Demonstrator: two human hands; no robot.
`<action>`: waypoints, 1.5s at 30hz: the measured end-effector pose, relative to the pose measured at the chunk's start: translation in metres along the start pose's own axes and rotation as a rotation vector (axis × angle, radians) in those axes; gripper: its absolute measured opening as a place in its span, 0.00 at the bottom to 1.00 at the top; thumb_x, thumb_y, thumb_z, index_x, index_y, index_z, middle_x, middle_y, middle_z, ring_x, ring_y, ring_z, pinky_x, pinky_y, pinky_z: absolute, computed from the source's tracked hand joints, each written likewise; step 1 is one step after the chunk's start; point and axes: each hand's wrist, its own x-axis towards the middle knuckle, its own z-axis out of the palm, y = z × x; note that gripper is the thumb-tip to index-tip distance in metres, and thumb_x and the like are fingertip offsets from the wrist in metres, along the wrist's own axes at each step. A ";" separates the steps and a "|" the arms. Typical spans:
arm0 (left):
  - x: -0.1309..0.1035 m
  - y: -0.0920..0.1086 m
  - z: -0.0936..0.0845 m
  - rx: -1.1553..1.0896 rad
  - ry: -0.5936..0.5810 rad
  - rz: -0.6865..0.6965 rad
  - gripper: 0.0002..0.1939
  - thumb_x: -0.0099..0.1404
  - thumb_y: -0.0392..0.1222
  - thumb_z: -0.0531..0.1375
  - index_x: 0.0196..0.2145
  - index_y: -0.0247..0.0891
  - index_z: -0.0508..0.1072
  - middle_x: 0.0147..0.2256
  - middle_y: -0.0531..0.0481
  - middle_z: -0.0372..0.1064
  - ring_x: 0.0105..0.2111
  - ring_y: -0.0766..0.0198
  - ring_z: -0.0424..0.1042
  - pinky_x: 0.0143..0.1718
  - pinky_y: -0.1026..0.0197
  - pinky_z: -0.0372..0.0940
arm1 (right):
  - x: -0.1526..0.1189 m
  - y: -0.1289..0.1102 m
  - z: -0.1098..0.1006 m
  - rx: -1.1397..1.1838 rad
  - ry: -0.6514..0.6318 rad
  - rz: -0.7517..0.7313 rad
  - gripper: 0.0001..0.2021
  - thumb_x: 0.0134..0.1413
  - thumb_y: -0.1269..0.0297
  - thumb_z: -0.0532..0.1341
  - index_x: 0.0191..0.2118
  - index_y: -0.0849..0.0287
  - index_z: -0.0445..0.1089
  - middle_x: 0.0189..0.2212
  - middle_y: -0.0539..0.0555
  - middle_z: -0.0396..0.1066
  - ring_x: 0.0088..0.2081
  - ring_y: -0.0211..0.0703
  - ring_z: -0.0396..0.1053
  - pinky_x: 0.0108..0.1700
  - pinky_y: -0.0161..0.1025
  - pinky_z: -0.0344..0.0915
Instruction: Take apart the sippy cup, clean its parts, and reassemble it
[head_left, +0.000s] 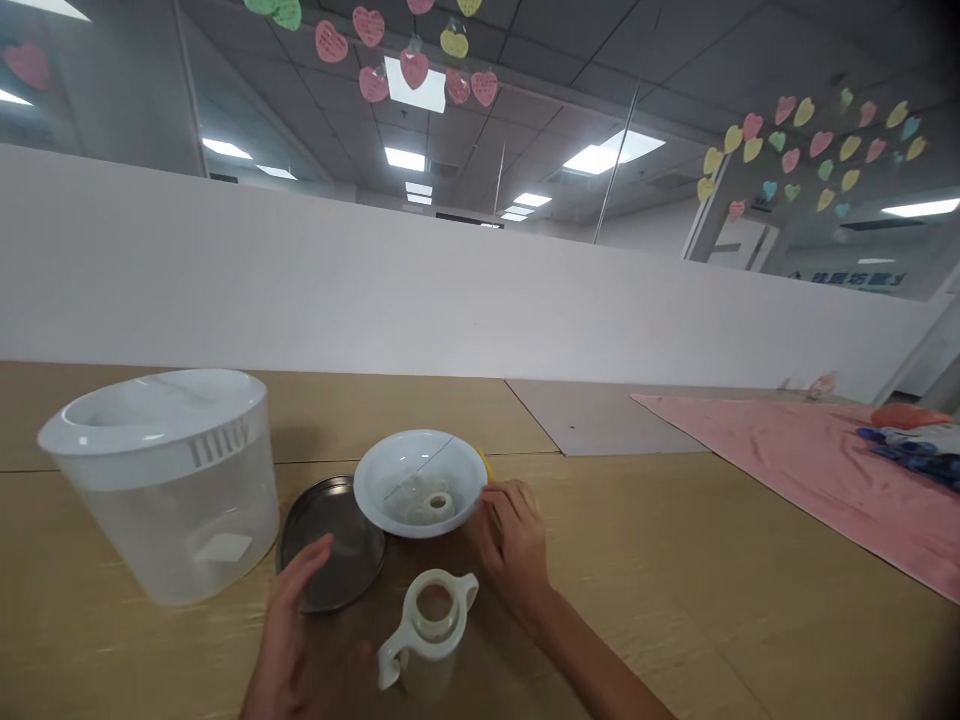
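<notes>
My right hand point(514, 545) is at the right rim of a white bowl point(367, 505), its fingers curled and pinching there. Inside the bowl lie several pale, translucent pieces and a small white ring point(439, 502). A sliver of something yellow point(489, 466) shows behind the rim, mostly hidden. My left hand point(289, 610) is over the near edge of a round dark metal tray point(330, 545), fingers apart and holding nothing. Between my hands, a white plastic ring-shaped piece with two side handles point(429, 635) appears to sit on a clear cup; the lower part is blurred.
A large translucent bucket point(180, 520) with a white rim stands at the left. A pink cloth point(795, 460) covers the right side, with folded fabrics point(911, 440) on it. A low white wall point(450, 310) and glass with heart-shaped notes run along the back.
</notes>
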 end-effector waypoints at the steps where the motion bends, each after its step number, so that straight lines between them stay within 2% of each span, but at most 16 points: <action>1: -0.001 0.003 0.003 -0.005 -0.030 -0.025 0.30 0.51 0.49 0.63 0.52 0.47 0.62 0.56 0.47 0.57 0.58 0.47 0.54 0.57 0.43 0.53 | -0.002 0.002 0.002 -0.024 -0.016 -0.008 0.07 0.53 0.74 0.52 0.31 0.60 0.65 0.31 0.56 0.67 0.36 0.44 0.62 0.39 0.42 0.59; 4: -0.002 0.010 0.009 -0.056 -0.173 -0.160 0.37 0.51 0.47 0.65 0.56 0.47 0.55 0.59 0.46 0.52 0.58 0.46 0.54 0.56 0.45 0.57 | -0.009 0.008 0.007 -0.074 -0.067 0.007 0.06 0.54 0.74 0.52 0.32 0.60 0.65 0.32 0.56 0.67 0.36 0.45 0.62 0.38 0.42 0.59; 7: -0.001 0.013 0.010 -0.182 -0.283 -0.254 0.36 0.54 0.47 0.63 0.57 0.47 0.53 0.59 0.43 0.54 0.57 0.48 0.55 0.56 0.47 0.57 | -0.015 0.013 0.013 -0.057 -0.101 0.041 0.06 0.55 0.73 0.51 0.33 0.59 0.63 0.33 0.57 0.67 0.36 0.44 0.62 0.39 0.42 0.60; 9: -0.001 0.013 0.011 -0.286 -0.324 -0.277 0.33 0.57 0.47 0.60 0.58 0.46 0.53 0.58 0.43 0.56 0.57 0.50 0.56 0.57 0.49 0.55 | -0.018 0.015 0.017 -0.015 -0.103 0.068 0.06 0.56 0.73 0.50 0.34 0.59 0.63 0.34 0.57 0.66 0.37 0.43 0.63 0.39 0.40 0.61; 12: -0.002 0.010 0.014 -0.401 -0.323 -0.273 0.31 0.58 0.48 0.59 0.58 0.45 0.55 0.56 0.42 0.58 0.57 0.51 0.56 0.58 0.48 0.52 | -0.022 0.015 0.020 0.035 -0.095 0.115 0.07 0.57 0.72 0.48 0.36 0.58 0.62 0.35 0.56 0.65 0.37 0.42 0.63 0.39 0.39 0.62; 16: 0.000 -0.002 0.016 -0.474 -0.390 -0.329 0.33 0.54 0.52 0.62 0.56 0.45 0.59 0.54 0.43 0.62 0.57 0.48 0.56 0.59 0.45 0.50 | -0.023 0.013 0.022 0.044 -0.108 0.140 0.08 0.58 0.72 0.47 0.36 0.58 0.61 0.34 0.56 0.64 0.36 0.42 0.63 0.39 0.38 0.62; 21: 0.003 -0.026 0.017 -0.561 -0.499 -0.510 0.37 0.47 0.54 0.66 0.54 0.50 0.62 0.52 0.47 0.65 0.56 0.45 0.57 0.57 0.43 0.53 | -0.023 0.011 0.021 0.068 -0.133 0.159 0.08 0.58 0.72 0.46 0.36 0.58 0.61 0.34 0.55 0.63 0.35 0.40 0.64 0.38 0.37 0.63; 24: 0.007 -0.036 0.024 -0.632 -0.595 -0.628 0.35 0.47 0.56 0.64 0.53 0.49 0.65 0.49 0.45 0.68 0.54 0.44 0.60 0.55 0.41 0.54 | -0.023 0.009 0.020 0.090 -0.140 0.180 0.08 0.58 0.72 0.46 0.36 0.59 0.61 0.35 0.55 0.63 0.35 0.40 0.64 0.38 0.36 0.63; 26: 0.009 -0.040 0.029 -0.684 -0.660 -0.655 0.31 0.49 0.58 0.62 0.51 0.47 0.67 0.45 0.43 0.71 0.52 0.44 0.62 0.54 0.40 0.54 | -0.023 0.009 0.020 0.105 -0.136 0.196 0.08 0.58 0.72 0.46 0.36 0.59 0.61 0.35 0.55 0.64 0.36 0.40 0.64 0.38 0.36 0.63; 28: 0.008 -0.040 0.034 -0.713 -0.691 -0.634 0.30 0.49 0.61 0.61 0.48 0.46 0.70 0.43 0.43 0.72 0.51 0.44 0.64 0.54 0.40 0.54 | -0.024 0.009 0.021 0.118 -0.134 0.211 0.08 0.58 0.71 0.47 0.37 0.58 0.61 0.36 0.55 0.64 0.36 0.40 0.64 0.38 0.36 0.63; 31: 0.000 -0.040 0.037 -0.696 -0.651 -0.586 0.29 0.47 0.64 0.61 0.45 0.48 0.72 0.44 0.44 0.72 0.52 0.44 0.63 0.55 0.43 0.54 | -0.025 0.010 0.022 0.135 -0.141 0.228 0.08 0.58 0.71 0.46 0.38 0.58 0.61 0.38 0.56 0.64 0.37 0.40 0.65 0.38 0.36 0.63; 33: -0.007 -0.041 0.036 -0.661 -0.636 -0.565 0.30 0.46 0.63 0.62 0.46 0.49 0.71 0.46 0.46 0.70 0.53 0.45 0.61 0.55 0.44 0.53 | -0.026 0.010 0.022 0.138 -0.142 0.235 0.08 0.58 0.71 0.46 0.38 0.58 0.60 0.39 0.56 0.63 0.37 0.40 0.65 0.38 0.36 0.64; 37: -0.013 -0.036 0.029 -0.563 -0.711 -0.495 0.34 0.49 0.60 0.62 0.53 0.48 0.64 0.54 0.45 0.63 0.57 0.45 0.56 0.57 0.43 0.50 | -0.027 0.009 0.024 0.134 -0.127 0.250 0.07 0.58 0.70 0.46 0.38 0.58 0.59 0.39 0.56 0.63 0.37 0.39 0.65 0.37 0.36 0.64; 40: -0.010 -0.022 0.023 -0.468 -0.810 -0.377 0.38 0.51 0.54 0.63 0.58 0.47 0.57 0.58 0.43 0.55 0.58 0.45 0.54 0.57 0.43 0.50 | -0.027 0.009 0.026 0.128 -0.120 0.225 0.07 0.58 0.70 0.46 0.38 0.58 0.59 0.39 0.57 0.62 0.37 0.40 0.65 0.37 0.36 0.64; 43: -0.003 -0.001 0.020 -0.355 -0.931 -0.235 0.38 0.54 0.48 0.63 0.59 0.47 0.53 0.59 0.43 0.54 0.57 0.45 0.55 0.57 0.45 0.51 | -0.026 0.009 0.027 0.124 -0.110 0.188 0.07 0.58 0.71 0.46 0.38 0.58 0.59 0.38 0.57 0.62 0.37 0.40 0.65 0.38 0.37 0.64; 45: 0.001 0.012 0.019 -0.320 -0.953 -0.184 0.35 0.56 0.46 0.61 0.59 0.47 0.54 0.58 0.43 0.55 0.57 0.46 0.56 0.56 0.46 0.53 | -0.025 0.009 0.027 0.119 -0.106 0.181 0.07 0.57 0.72 0.46 0.38 0.58 0.59 0.37 0.56 0.62 0.37 0.41 0.64 0.38 0.37 0.64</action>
